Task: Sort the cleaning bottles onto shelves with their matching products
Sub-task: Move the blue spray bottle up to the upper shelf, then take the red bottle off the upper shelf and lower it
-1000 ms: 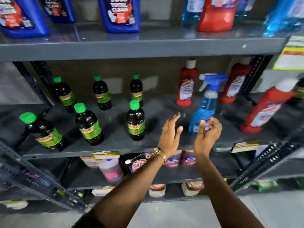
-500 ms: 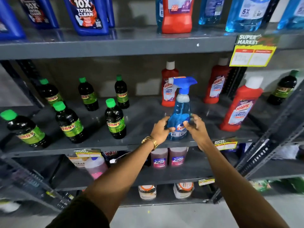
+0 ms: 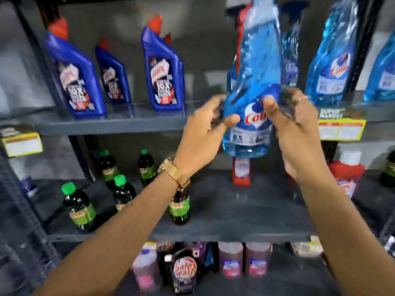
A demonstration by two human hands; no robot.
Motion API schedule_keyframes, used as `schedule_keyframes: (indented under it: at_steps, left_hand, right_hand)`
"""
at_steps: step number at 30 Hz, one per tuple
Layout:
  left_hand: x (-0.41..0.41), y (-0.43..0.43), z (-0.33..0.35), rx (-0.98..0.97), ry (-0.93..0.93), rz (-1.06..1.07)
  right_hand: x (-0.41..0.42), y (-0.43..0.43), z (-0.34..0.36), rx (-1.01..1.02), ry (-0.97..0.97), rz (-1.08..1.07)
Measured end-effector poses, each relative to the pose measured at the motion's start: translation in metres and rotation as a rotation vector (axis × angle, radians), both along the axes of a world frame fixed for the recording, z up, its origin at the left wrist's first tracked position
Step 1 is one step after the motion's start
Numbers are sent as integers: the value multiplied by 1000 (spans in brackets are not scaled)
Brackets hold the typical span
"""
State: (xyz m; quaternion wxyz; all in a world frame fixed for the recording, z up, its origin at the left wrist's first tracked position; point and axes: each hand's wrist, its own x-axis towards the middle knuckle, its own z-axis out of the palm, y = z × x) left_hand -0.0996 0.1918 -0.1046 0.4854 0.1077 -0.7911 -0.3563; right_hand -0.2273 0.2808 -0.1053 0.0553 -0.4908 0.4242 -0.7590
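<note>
A clear blue spray bottle (image 3: 254, 71) with a white and red label is held upright in the air in front of the upper shelf (image 3: 128, 122). My left hand (image 3: 203, 133) grips its lower left side and my right hand (image 3: 297, 129) grips its lower right side, thumb on the label. Matching blue bottles (image 3: 330, 60) stand on the upper shelf just to its right. The held bottle is blurred and its spray head runs out of the top of the frame.
Dark blue bottles with red caps (image 3: 164, 71) stand at the upper shelf's left. Dark bottles with green caps (image 3: 80, 208) fill the middle shelf's left; red bottles (image 3: 241, 169) stand behind the held one. Yellow price tags (image 3: 339, 130) hang on the shelf edge. Pink bottles (image 3: 230, 259) sit below.
Both hands closed on the blue spray bottle on the middle shelf and lifted it up to the level of the upper shelf. The view has tilted upward.
</note>
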Motion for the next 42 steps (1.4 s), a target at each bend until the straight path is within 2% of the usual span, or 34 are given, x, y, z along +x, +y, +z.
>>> schedule_keyframes:
  at_steps: [5,10,14,20,22,24,26,28,30,31,34,36,38,42]
  left_hand:
    - [4,-50,62,-45,49,140]
    - [-10,-110,62,21,-35,271]
    - [-24,-127,68,3,-113,321]
    - [-38,-142,69,22,-164,430]
    - [-36,-132,64,-63,-157,502]
    - [-37,-117,54,-254,-55,625]
    - [-42,-96,51,-484,107,704]
    - [-55,-86,55,-584,147,564]
    - [-77,-87,64,-428,34,366]
    - [-88,-90,69,-298,-37,310]
    - [-118,-91,76,68,-118,200]
    - [-130,-87,78,271,-52,123]
    - [-133,-82,77,333,-8,106]
    - [-118,-70,77,271,-29,60]
  right_hand:
    - [2,-73,67,7,18,43]
    - [-7,-131,76,201,-57,58]
    - [-12,-155,84,311,-84,22]
    - [-23,-175,79,421,18,-55]
    - [-16,-156,73,417,112,-48]
    - [-15,-132,64,373,255,-83]
    - [-21,-108,57,208,325,-224]
    - [-34,-91,58,-7,319,-460]
    - [-59,-99,63,-32,271,-587]
    - [-71,-107,67,41,193,-542]
    - [-105,-135,75,251,-135,-161]
    - [-115,-143,72,305,-176,-13]
    - [-114,-138,69,292,-112,-19]
    - [-106,-112,65,208,-53,49]
